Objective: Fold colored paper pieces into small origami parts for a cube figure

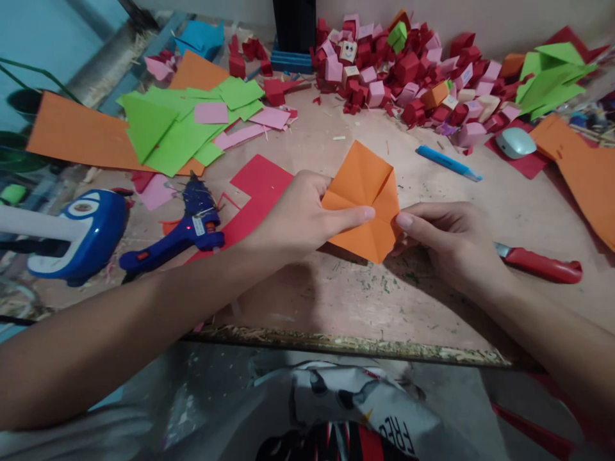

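An orange paper [360, 182] with crossing fold creases is held above the table between both hands. My left hand [312, 214] grips its left side, the thumb lying across the front near the middle and the other fingers behind it. At the paper's lower right edge, my right hand [446, 237] pinches it between thumb and fingers. The paper's right corners look folded in. Red paper [262, 182] lies on the table behind my left hand. A red-handled knife [545, 264] is partly hidden by my right hand.
A blue glue gun [182, 237] and blue-white object [103, 230] stand left. Green sheets [168, 128] lie back left. Folded red and pink pieces [408, 67] pile at the back, near a blue pen [446, 161] and white mouse [516, 143]. The table edge [336, 339] is in front.
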Demonstrator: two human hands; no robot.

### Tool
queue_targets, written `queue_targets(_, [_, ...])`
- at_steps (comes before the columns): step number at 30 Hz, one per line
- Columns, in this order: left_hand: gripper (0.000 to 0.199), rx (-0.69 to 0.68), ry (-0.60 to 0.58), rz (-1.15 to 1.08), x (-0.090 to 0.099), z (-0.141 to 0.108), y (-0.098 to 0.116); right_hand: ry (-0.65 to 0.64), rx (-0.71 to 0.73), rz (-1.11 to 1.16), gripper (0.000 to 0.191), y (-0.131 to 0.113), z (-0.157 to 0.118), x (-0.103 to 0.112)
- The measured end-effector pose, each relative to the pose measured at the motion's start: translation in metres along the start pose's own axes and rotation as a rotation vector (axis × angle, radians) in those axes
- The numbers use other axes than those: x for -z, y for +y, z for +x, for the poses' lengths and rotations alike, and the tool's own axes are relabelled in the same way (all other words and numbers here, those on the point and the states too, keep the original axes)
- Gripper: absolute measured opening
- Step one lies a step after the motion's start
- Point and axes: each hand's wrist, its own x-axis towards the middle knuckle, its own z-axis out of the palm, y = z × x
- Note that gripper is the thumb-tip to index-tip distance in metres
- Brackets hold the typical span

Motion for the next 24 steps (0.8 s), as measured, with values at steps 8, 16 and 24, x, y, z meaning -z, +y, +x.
queue_targets(8, [0.022,0.014,0.023,0.009,0.0000,0.0001,-0.0029,-0.008,0.000,-0.027,0.022,-0.0042,0.0007,-0.0012])
queue_targets(16, [0.018,0.003,0.004,-0.135,0.0000,0.0001,-0.0040,-0.004,-0.036,0.085,0.017,-0.0023,0.0009,-0.0006])
queue_targets(24, [0.018,0.000,-0.008,-0.129,0.0013,0.0006,-0.0022,0.011,0.003,-0.055,0.023,-0.0106,0.0004,-0.0036])
